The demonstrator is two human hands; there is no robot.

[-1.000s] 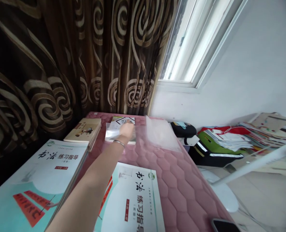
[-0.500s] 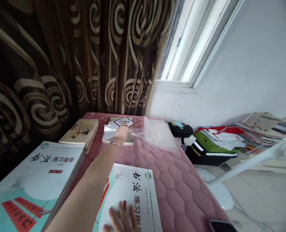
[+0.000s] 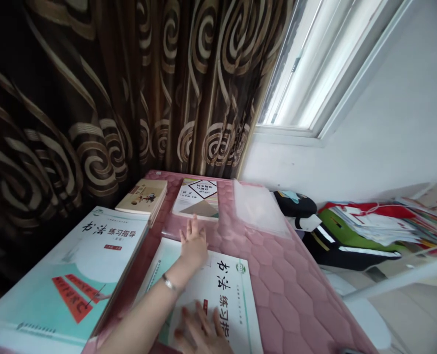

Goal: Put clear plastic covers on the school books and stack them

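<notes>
A: In the head view, where is the book being handled?
B: The white-and-teal paper workbook [image 3: 235, 285] lies flat on the pink quilted tabletop [image 3: 288, 290], low in the middle, turned sideways. Both hands are at it.

A: How do they stand?
B: The bare left hand [image 3: 193, 248], with a silvery bracelet [image 3: 168, 281], is at its far edge, fingers spread apart. The bare right hand [image 3: 205, 333] is over the cover, blurred, its fingers apart too. Neither looks clamped on anything. A faint clear sheen shows beyond the left fingertips, but I can't tell whether they touch film.

A: What else is near?
B: A thin translucent plastic sheet [image 3: 260, 209] lies farther off, to the right of a white-and-tan book with a black diamond outline [image 3: 196, 199]. On the left are a stack of teal-and-white workbooks [image 3: 74, 280] and a smaller pile of beige books [image 3: 140, 199].

A: Which step is this?
B: I'd judge it as positioning or steadying that one workbook. Moving it from here would call for a firm hold on an edge.
</notes>
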